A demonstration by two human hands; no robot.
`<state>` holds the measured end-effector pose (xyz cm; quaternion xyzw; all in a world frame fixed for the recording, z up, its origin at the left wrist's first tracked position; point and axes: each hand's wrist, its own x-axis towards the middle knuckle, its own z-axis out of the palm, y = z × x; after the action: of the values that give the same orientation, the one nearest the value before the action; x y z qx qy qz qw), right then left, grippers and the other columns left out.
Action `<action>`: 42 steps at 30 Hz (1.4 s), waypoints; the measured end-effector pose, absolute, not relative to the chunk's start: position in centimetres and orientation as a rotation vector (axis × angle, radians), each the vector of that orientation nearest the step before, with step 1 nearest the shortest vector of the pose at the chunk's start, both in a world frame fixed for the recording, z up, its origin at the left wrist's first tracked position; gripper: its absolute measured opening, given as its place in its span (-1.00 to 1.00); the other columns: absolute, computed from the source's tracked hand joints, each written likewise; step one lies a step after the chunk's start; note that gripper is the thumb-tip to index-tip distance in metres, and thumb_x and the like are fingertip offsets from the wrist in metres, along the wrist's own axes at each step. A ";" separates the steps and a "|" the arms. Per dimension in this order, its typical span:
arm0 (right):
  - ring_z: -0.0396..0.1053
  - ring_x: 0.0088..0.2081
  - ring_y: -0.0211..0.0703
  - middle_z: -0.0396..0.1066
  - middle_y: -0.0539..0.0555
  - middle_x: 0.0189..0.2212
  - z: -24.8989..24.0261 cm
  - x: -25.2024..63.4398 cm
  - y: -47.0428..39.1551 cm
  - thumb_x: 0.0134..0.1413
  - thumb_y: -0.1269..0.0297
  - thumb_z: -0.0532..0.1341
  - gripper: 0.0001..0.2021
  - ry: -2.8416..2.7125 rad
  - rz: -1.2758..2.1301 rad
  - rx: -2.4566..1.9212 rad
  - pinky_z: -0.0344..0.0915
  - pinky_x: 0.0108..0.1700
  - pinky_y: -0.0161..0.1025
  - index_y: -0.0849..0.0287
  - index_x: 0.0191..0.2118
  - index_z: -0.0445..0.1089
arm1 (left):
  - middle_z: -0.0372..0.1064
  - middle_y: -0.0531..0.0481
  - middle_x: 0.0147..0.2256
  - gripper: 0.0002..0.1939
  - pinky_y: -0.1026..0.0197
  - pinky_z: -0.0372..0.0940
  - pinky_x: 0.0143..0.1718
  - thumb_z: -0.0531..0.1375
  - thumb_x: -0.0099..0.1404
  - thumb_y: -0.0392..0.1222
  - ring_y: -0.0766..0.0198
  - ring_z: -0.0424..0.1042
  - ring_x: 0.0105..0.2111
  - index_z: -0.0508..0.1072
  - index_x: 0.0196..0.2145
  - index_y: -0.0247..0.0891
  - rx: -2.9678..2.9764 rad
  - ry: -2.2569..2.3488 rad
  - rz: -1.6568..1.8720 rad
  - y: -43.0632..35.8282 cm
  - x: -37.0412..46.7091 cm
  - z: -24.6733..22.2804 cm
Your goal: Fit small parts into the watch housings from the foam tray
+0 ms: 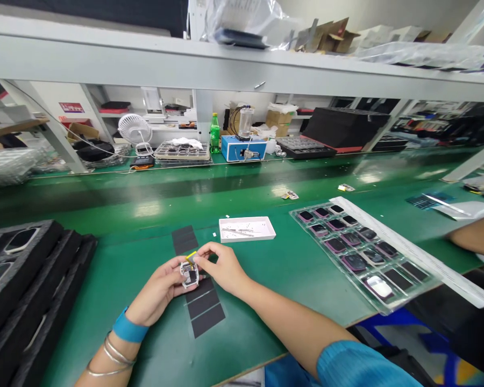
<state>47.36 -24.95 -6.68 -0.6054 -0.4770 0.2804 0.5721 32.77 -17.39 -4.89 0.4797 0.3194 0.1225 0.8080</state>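
Note:
My left hand (163, 283) is closed around a small opened watch case (191, 275) with a pale frame and dark parts inside. At the case's upper edge, my right hand (225, 267) pinches a small flat piece with a yellow edge (191, 257). Whether that piece is joined to the case I cannot tell. Under and beside the hands, black rectangular strips on a clear sheet (207, 314) lie on the green table. Another black sheet (184, 239) lies just beyond them. A shallow white tray (270, 232) holding thin metal tools stands behind my right hand.
On the right lies a clear plastic tray (342, 263) with several watch faces, beside a long white strip (411, 252). Black foam trays (44, 285) are stacked at left. A co-worker's arm (478, 235) reaches in at right. A fan (135, 129) and a blue machine (243, 149) stand behind.

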 end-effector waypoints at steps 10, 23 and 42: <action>0.36 -0.32 -0.24 0.43 -0.02 -0.43 -6.5 46.5 -25.2 -0.01 0.34 0.24 -0.96 -1.235 0.419 -1.533 0.25 -0.23 -0.32 0.17 -0.41 0.41 | 0.42 -0.03 -0.38 -0.65 0.27 0.35 -0.33 0.32 0.02 -0.12 0.25 0.42 -0.35 0.37 -0.25 -0.28 1.142 0.766 0.251 -17.4 33.1 -5.5; 0.28 -0.23 -0.20 0.43 0.02 -0.29 -6.6 46.8 -25.7 0.19 0.44 0.07 -0.82 -1.920 -0.148 -1.478 -0.19 0.24 0.10 0.13 -0.30 0.40 | 0.42 -0.15 -0.17 -0.67 0.20 0.35 -0.13 0.18 0.13 -0.33 0.22 0.44 -0.24 0.40 -0.10 -0.34 0.785 0.698 0.360 -16.8 33.0 -5.3; 0.39 -0.25 -0.25 0.40 0.05 -0.20 -7.6 46.6 -25.3 -0.04 0.57 0.12 -0.50 -1.312 0.868 -1.277 0.36 -0.19 -0.30 0.13 0.07 0.20 | 0.41 -0.15 -0.11 -0.62 0.12 0.32 -0.09 0.28 0.11 -0.18 0.08 0.39 -0.13 0.43 -0.09 -0.25 1.215 0.537 0.391 -17.2 32.8 -6.0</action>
<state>46.57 -25.32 -7.63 -0.5348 -0.5493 0.3634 0.5294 32.77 -17.16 -6.03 0.5599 0.2475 0.1803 0.7699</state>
